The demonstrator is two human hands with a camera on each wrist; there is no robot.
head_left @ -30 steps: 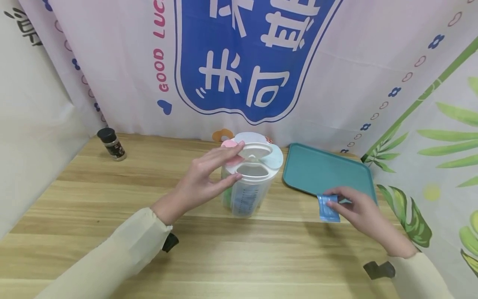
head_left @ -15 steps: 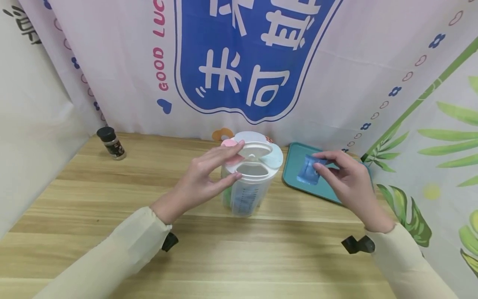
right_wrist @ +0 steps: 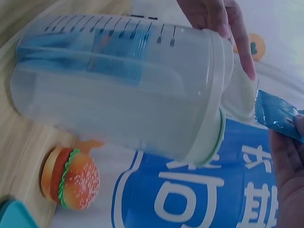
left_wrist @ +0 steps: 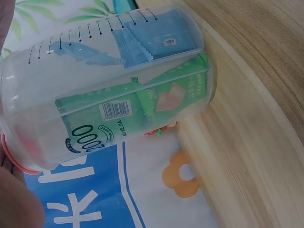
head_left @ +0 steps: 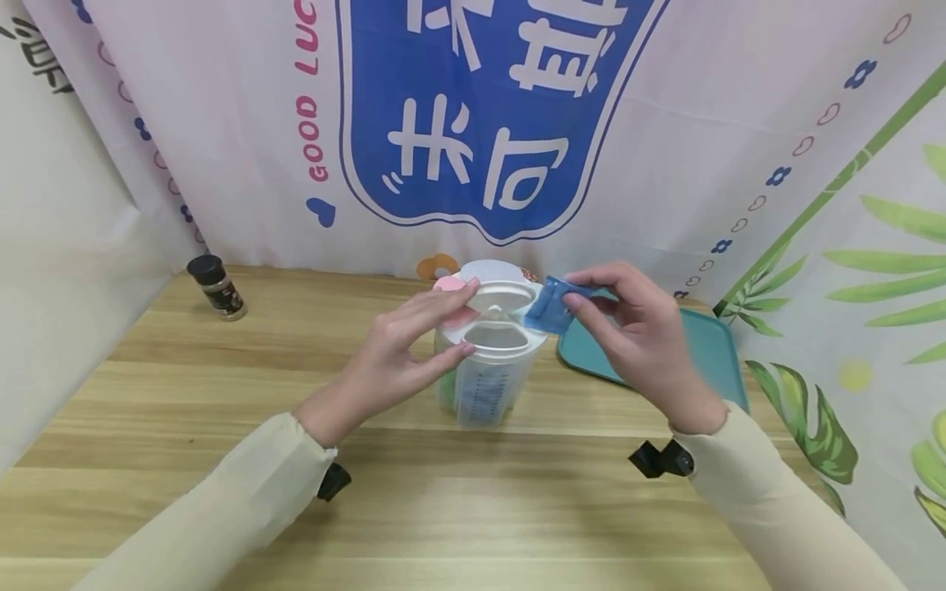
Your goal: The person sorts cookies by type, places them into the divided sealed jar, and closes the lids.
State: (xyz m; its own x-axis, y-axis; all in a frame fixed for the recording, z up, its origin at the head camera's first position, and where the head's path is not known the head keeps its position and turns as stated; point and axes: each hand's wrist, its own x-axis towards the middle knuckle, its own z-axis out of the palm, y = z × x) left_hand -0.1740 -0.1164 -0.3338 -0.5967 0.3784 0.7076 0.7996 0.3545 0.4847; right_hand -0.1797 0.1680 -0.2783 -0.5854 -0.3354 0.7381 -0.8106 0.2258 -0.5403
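Note:
A clear storage container point(head_left: 484, 390) with measuring marks stands on the table, one flap point(head_left: 506, 297) of its lid raised above an opening. At the lid, my left hand point(head_left: 402, 349) spreads its fairly straight fingers and thumb, touching the raised flap and the near rim. My right hand point(head_left: 636, 332) pinches a blue sachet point(head_left: 550, 305) between thumb and fingers, over the lid's right side and apart from the opening. Through the wall in the left wrist view, blue sachets point(left_wrist: 171, 38) fill one compartment and green packets point(left_wrist: 175, 90) another. The right wrist view shows the held sachet point(right_wrist: 278, 114) near the flap.
A teal tray point(head_left: 709, 353) lies right of the container. A black-capped seasoning jar point(head_left: 217, 287) stands at the back left. Behind the container sits a toy hamburger point(right_wrist: 71, 178). A printed curtain point(head_left: 259, 205) hangs along the table's back edge.
My right hand has carried the blue sachet leftward and up, from the tray's front edge, across the tray, to the container's lid. The left hand has stayed at the lid.

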